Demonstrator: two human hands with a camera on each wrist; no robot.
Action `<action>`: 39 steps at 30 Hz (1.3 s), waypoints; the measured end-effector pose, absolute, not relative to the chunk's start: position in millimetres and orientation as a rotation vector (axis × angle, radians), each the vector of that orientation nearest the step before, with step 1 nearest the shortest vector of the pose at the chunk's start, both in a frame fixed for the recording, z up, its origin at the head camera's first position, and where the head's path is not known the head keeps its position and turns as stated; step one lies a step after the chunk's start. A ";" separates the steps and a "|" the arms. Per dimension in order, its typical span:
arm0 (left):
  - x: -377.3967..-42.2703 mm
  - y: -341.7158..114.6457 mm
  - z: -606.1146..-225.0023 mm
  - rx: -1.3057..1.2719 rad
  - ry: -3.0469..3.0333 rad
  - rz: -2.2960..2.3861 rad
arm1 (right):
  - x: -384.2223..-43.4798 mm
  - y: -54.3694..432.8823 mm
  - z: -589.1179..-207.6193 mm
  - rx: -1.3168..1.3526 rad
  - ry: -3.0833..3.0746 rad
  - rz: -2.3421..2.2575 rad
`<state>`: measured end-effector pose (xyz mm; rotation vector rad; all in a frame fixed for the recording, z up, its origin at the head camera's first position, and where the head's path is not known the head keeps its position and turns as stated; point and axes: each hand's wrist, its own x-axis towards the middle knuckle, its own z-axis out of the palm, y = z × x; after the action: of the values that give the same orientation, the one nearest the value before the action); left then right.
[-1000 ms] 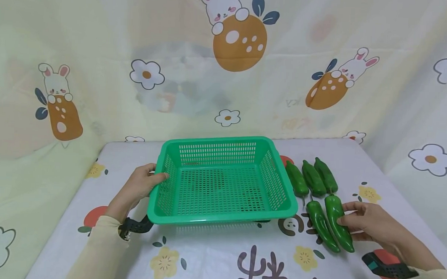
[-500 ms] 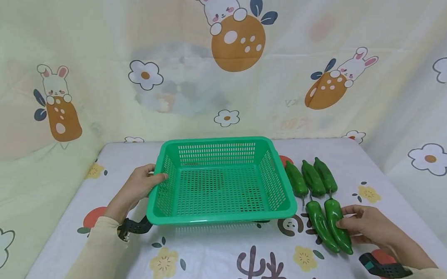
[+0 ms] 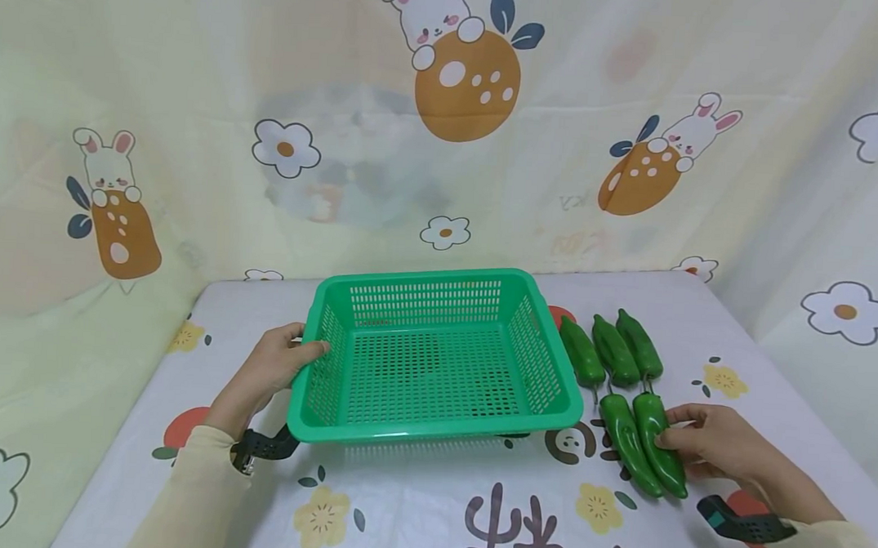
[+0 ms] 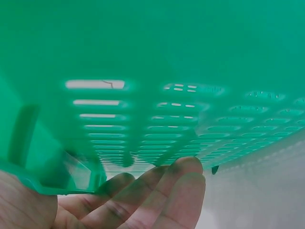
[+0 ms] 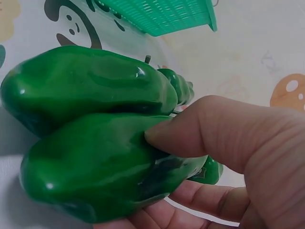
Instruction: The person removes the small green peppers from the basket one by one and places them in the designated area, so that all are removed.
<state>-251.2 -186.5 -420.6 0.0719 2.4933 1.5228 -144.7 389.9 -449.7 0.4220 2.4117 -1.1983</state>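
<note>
In the head view my left hand (image 3: pixel 271 363) grips the left end of a green plastic basket (image 3: pixel 435 434), thumb over the rim. The left wrist view shows its fingers (image 4: pixel 183 198) against the outside of the slotted wall. No items lie inside the basket. On the right, my right hand (image 3: pixel 722 444) holds a glossy green pepper (image 3: pixel 650 414), thumb on top and fingers curled beneath its side. A second green pepper (image 3: pixel 623 437) lies right alongside it. Behind these two, three more green peppers (image 3: pixel 612 355) lie in a row by the basket's right end.
A pale tablecloth (image 3: pixel 399 517) with printed flowers and lettering covers the table. Behind it hangs a curtain (image 3: pixel 368 214) with rabbit and flower prints. Each wrist wears a black strap (image 3: pixel 744 523).
The right hand has slid its pepper slightly left, up against the neighbouring pepper. The left hand and the basket have stayed practically still.
</note>
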 end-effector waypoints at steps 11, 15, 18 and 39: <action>-253.9 -186.8 -422.2 0.069 2.491 1.525 | -145.2 386.9 -451.9 0.422 2.440 -1.160; -254.8 -186.2 -422.0 0.072 2.493 1.525 | -145.0 385.0 -451.1 0.422 2.465 -1.135; -255.5 -185.7 -422.2 0.069 2.494 1.524 | -144.6 383.2 -449.8 0.409 2.481 -1.121; -258.5 -187.3 -427.1 0.119 2.546 1.444 | -163.7 388.6 -441.5 0.235 2.570 -0.837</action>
<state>-258.5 -187.3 -427.1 0.1192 2.5460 1.4438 -163.7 388.6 -441.5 0.2348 2.5698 -0.8365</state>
